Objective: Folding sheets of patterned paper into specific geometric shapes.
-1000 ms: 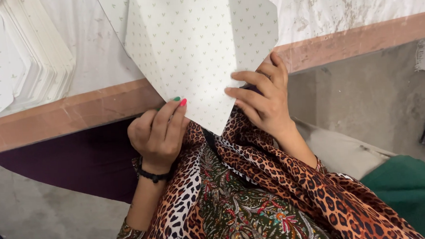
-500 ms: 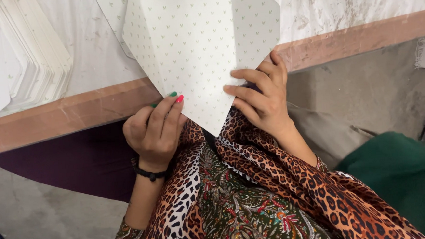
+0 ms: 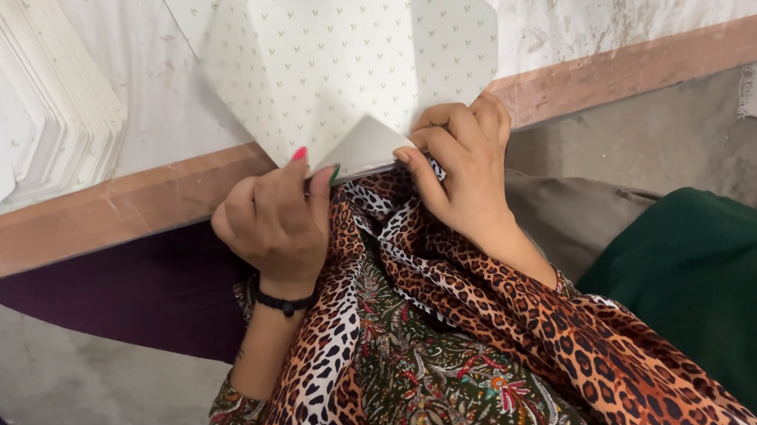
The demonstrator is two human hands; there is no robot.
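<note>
A cream paper sheet [image 3: 343,57] with a small green pattern lies over the table's front edge. Its lower point is folded up into a plain white triangular flap [image 3: 367,143]. My left hand [image 3: 274,223] pinches the flap's left corner with thumb and forefinger. My right hand [image 3: 463,168] presses on the flap's right corner at the fold, fingers curled. Both wrists rest above my leopard-print scarf [image 3: 454,304].
A fanned stack of the same patterned sheets [image 3: 39,111] lies at the left on the white tabletop [image 3: 628,0]. The table has a brown wooden front edge [image 3: 98,216]. Dark green cloth [image 3: 715,279] sits at the right, purple cloth [image 3: 130,298] under the table.
The sheet's lower point, which hung down between my hands, is now folded upward into a flap. Both hands have come closer together at the fold.
</note>
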